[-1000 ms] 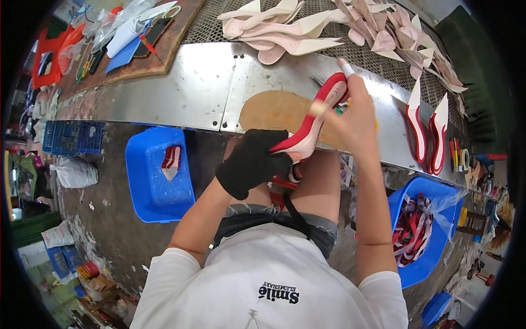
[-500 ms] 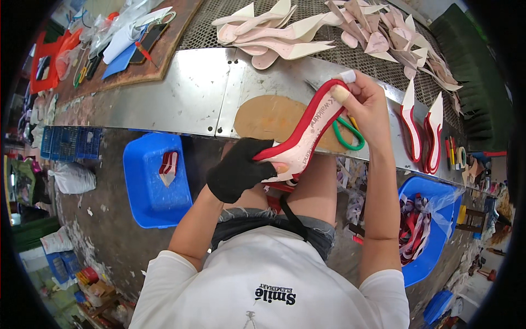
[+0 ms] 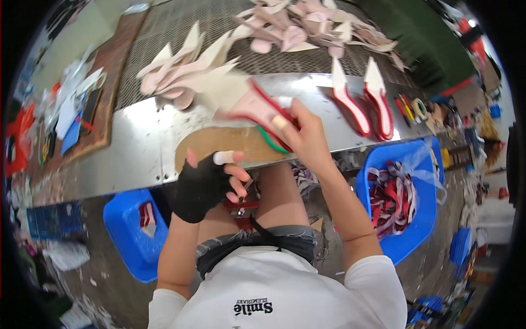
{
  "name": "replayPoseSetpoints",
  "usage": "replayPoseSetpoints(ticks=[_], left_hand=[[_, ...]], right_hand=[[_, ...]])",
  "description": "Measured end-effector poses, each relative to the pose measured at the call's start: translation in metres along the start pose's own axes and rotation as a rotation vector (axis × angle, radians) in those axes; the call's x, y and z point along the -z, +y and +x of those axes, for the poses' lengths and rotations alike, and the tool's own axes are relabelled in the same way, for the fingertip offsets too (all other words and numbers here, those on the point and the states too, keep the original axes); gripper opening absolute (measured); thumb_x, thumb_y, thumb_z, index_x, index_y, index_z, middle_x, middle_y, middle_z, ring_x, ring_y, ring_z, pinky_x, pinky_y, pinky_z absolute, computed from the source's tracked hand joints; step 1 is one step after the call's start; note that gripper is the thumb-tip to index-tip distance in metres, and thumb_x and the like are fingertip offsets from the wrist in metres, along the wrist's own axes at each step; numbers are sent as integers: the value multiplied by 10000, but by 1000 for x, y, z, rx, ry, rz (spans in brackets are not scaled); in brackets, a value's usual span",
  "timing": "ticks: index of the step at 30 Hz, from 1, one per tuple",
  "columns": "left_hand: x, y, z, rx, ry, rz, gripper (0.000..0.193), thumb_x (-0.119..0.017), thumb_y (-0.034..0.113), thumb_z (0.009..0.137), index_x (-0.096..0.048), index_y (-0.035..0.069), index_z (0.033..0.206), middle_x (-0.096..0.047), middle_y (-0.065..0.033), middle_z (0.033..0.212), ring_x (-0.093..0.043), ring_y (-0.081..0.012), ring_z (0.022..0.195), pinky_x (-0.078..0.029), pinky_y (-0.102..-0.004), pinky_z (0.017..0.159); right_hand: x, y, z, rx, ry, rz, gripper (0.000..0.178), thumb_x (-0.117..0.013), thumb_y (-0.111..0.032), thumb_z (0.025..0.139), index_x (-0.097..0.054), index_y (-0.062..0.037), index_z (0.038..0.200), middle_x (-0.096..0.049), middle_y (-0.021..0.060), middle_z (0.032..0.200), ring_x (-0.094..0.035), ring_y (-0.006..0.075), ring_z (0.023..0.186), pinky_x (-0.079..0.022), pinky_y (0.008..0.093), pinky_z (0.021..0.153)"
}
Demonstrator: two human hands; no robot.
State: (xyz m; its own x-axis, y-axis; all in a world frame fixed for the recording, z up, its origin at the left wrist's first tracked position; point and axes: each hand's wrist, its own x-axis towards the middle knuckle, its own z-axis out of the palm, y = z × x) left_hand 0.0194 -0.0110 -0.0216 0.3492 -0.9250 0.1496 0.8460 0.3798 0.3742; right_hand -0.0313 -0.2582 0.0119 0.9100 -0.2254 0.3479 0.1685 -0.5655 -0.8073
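My right hand, with white tape on its fingers, grips a pale pink shoe insole edged in red. The insole's wide pointed end swings toward the far left and is blurred. My left hand, in a black fingerless glove with a taped finger, is off the insole, its fingers loosely curled and apart with nothing in them. Beneath the right hand lie green-handled scissors, partly covered. A brown oval board rests on the metal bench beyond my left hand.
Two red-edged insoles lie at the right. Behind are piles of unedged insoles on a mesh surface. Blue tubs stand below: one at left, another at right holding red and white strips. Pens lie far right.
My left hand has let go of the insole and opened. My right hand has carried it left and turned it, wide end away from me. The view has shifted right.
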Motion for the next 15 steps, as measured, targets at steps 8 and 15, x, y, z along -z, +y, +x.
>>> replayPoseSetpoints(ticks=[8, 15], left_hand=[[6, -4, -2, -155, 748, 1056, 298, -549, 129, 910, -571, -17, 1169, -645, -95, 917, -634, -166, 813, -498, -262, 703], [4, -5, 9, -123, 726, 1166, 306, -564, 132, 889, -578, -25, 1152, -645, -81, 897, -626, -155, 791, -488, -253, 690]], right_hand=[[150, 83, -12, -245, 703, -633, 438, -733, -271, 720, -616, -22, 1060, -662, 196, 909, -646, 328, 817, -491, 380, 733], [196, 141, -9, -394, 608, -1109, 442, -713, -352, 735, -632, -111, 1096, -622, 189, 961, -606, 358, 915, -486, 420, 810]])
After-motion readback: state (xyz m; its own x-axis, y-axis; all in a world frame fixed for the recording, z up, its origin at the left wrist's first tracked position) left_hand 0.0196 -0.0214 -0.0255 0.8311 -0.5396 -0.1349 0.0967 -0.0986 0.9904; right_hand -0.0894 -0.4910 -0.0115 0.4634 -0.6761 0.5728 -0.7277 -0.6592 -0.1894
